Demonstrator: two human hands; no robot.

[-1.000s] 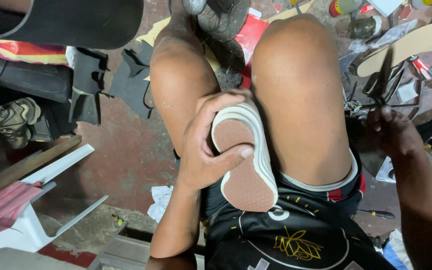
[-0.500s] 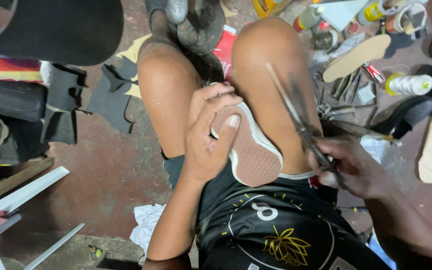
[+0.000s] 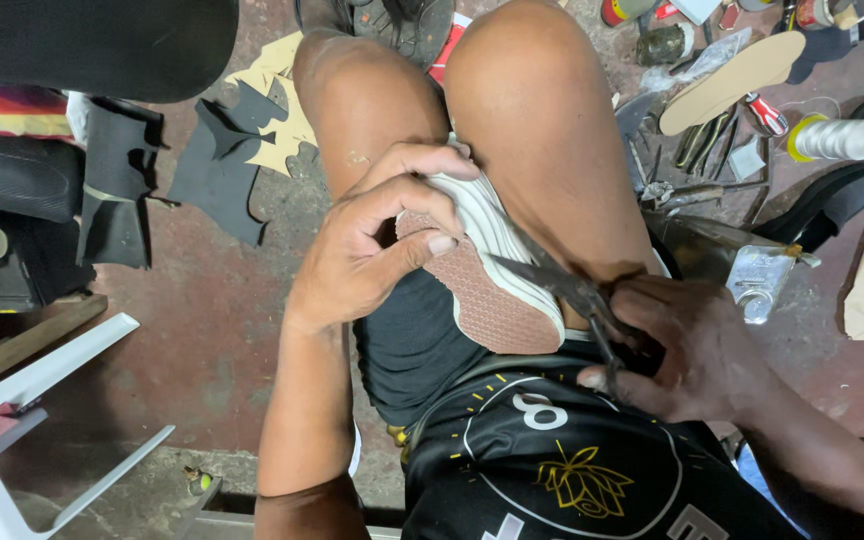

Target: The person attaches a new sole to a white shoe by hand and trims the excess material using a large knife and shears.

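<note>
Two hands (image 3: 372, 250) (image 3: 687, 345), one shoe (image 3: 487, 265), one pair of scissors (image 3: 577, 295), one insole (image 3: 732, 80), one thread spool (image 3: 837, 138).

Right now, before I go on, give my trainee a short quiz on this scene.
1. True or false: the left hand grips the shoe sole up, between the knees.
2. What does the right hand hold? A) scissors B) a thread spool C) an insole
3. Fill in: the tip of the scissors meets the shoe at its white ____.

Key:
1. True.
2. A; the spool and the insole both lie on the floor on the person's right.
3. Sidewall, the edge of the sole.
</note>
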